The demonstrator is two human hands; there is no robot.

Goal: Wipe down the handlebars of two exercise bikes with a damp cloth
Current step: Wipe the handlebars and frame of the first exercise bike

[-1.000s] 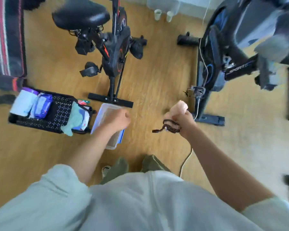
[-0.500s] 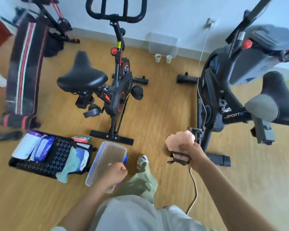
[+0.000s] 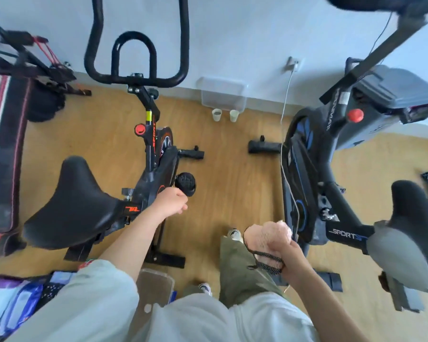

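Observation:
My right hand (image 3: 288, 257) grips a bunched pink cloth (image 3: 269, 235) with a black mesh strap hanging from it, held low between the two bikes. My left hand (image 3: 171, 203) hovers with loosely curled fingers and holds nothing, beside the black-and-orange bike's (image 3: 156, 166) frame. That bike's black handlebars (image 3: 136, 79) loop up at the top left, well ahead of both hands. The grey-and-blue bike (image 3: 307, 174) stands on the right; its handlebar (image 3: 371, 2) is cut off at the top edge.
A clear plastic tub (image 3: 156, 282) and a black basket (image 3: 22, 292) of supplies sit by my feet. Two paper cups (image 3: 216, 115) and a clear bin (image 3: 223, 95) stand at the wall. A cable (image 3: 284, 119) hangs from a wall socket. A striped bench (image 3: 3, 149) fills the left.
I have stood up and stepped forward, so both bikes appear closer. My left hand rose from the clear tub to beside the orange bike. My right hand still holds the cloth.

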